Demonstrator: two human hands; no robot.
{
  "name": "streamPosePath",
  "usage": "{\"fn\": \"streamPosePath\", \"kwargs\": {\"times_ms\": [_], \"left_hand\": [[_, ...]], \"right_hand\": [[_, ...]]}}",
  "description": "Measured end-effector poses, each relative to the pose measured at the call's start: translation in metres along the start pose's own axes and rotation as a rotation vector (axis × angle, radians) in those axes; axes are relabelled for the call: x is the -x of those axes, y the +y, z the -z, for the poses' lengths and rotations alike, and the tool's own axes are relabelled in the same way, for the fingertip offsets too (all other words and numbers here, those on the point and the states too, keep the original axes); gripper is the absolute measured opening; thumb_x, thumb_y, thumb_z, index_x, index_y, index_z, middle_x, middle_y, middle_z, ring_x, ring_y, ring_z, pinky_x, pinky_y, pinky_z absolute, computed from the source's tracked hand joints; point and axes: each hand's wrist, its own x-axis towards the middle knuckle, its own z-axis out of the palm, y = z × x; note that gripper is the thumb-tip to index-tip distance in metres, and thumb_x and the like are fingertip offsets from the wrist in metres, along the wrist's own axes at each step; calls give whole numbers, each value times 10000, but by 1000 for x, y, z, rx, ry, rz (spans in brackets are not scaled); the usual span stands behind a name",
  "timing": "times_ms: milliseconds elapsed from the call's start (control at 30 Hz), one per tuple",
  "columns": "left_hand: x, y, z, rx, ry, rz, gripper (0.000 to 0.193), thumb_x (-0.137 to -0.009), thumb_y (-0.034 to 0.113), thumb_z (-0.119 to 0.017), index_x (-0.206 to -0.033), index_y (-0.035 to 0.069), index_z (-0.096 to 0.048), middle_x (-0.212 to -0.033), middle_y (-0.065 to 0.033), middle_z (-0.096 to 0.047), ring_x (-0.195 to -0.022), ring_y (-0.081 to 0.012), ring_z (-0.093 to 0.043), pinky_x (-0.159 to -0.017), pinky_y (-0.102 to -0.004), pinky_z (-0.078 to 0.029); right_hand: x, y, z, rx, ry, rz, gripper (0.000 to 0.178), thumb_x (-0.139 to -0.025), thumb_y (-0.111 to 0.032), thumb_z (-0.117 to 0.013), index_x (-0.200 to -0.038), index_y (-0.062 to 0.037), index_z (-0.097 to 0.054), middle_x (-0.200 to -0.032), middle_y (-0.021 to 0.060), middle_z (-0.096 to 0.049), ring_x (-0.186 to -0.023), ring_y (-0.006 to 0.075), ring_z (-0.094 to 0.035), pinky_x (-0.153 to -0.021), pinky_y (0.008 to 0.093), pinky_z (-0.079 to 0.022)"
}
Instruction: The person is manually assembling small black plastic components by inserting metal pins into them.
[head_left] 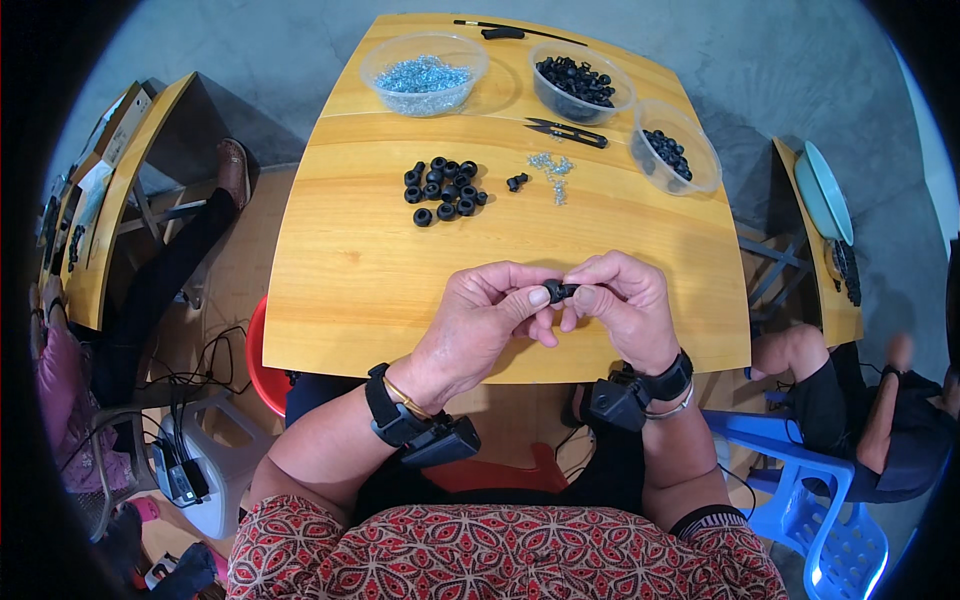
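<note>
Near the front edge of the wooden table, my left hand (485, 318) and my right hand (625, 305) meet with bent fingers. Between their fingertips is a small black plastic part (556, 291); the left thumb and fingers pinch its rounder end, the right ones its narrower end. Beyond my hands lies a cluster of round black plastic parts (447, 190). To its right are a few small black pieces (517, 182) and a scatter of tiny clear pieces (552, 172). Black thread snips (568, 132) rest farther back.
Across the back of the table (340, 270) stand a clear bowl of bluish clear bits (424, 75) and two bowls of black parts (582, 82) (676, 148). A thin dark rod (520, 32) lies at the far edge. People sit at side tables left and right, by a blue chair (815, 510).
</note>
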Motion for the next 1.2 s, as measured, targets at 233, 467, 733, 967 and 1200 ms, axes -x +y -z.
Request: {"fn": "streamPosePath", "kwargs": {"times_ms": [233,467,733,967,1200], "left_hand": [[-1,-1,1,90,36,13,168,-866,49,-492,-1004,-12,-564,-745,-83,-589,-623,-142,-585,-597,-243,-504],[-2,-1,0,92,41,13,157,-857,49,-510,-991,-12,-564,-746,-84,-591,-616,-145,-585,-591,-244,-505],[-2,-4,4,78,20,-4,149,-845,64,-529,-976,15,-581,-803,-85,-610,-631,-143,-588,-599,-256,-509],[-1,-4,4,66,23,-8,145,-844,66,-532,-968,15,-587,-753,-85,-606,-621,-145,-589,-594,-253,-505],[0,-3,1,20,23,-48,137,-850,40,-519,-959,-5,-587,-757,-87,-600,-614,-123,-576,-589,-234,-492]], "right_hand": [[0,0,4,-53,25,-33,68,-810,14,-558,-877,13,-569,-801,94,-608,-640,128,-589,-581,240,-502],[0,-3,0,6,21,-12,66,-810,12,-559,-876,11,-567,-800,96,-608,-644,130,-590,-590,243,-505],[0,-3,-5,78,32,27,58,-804,19,-562,-862,23,-572,-797,94,-601,-643,130,-583,-588,241,-504],[2,1,-6,248,32,171,80,-790,44,-562,-864,21,-586,-795,91,-590,-649,126,-580,-562,228,-493],[4,4,-11,208,35,210,81,-788,53,-561,-856,18,-585,-809,94,-581,-659,121,-579,-562,222,-484]]}}
